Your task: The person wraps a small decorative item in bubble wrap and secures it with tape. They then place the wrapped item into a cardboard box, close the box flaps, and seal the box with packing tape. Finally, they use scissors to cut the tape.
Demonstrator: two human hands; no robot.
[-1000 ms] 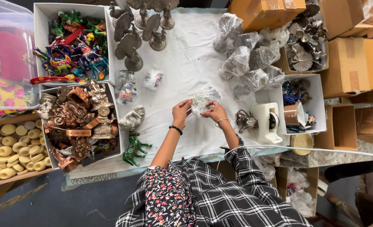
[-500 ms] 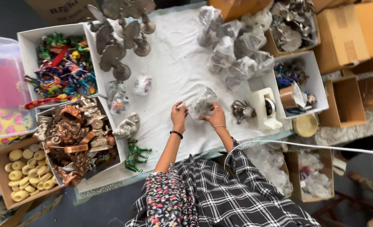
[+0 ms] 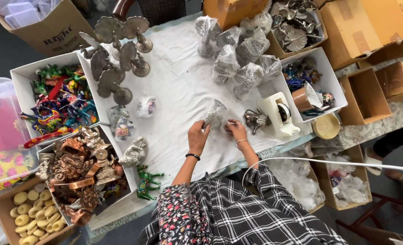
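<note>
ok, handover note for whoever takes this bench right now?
Left hand and right hand: both hold one small clear-wrapped metal piece over the white cloth.
Done: a cluster of wrapped pieces lies at the far side.
Left: bare metal stands at far left and a bare figurine beside the tape dispenser are unwrapped.

Crinkly clear plastic wrap (image 3: 216, 113) over dull silvery metal, on matt white cloth (image 3: 178, 86).

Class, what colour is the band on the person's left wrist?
Black: a thin black band circles the left wrist, just below the left hand. The head view shows it clearly.
</note>
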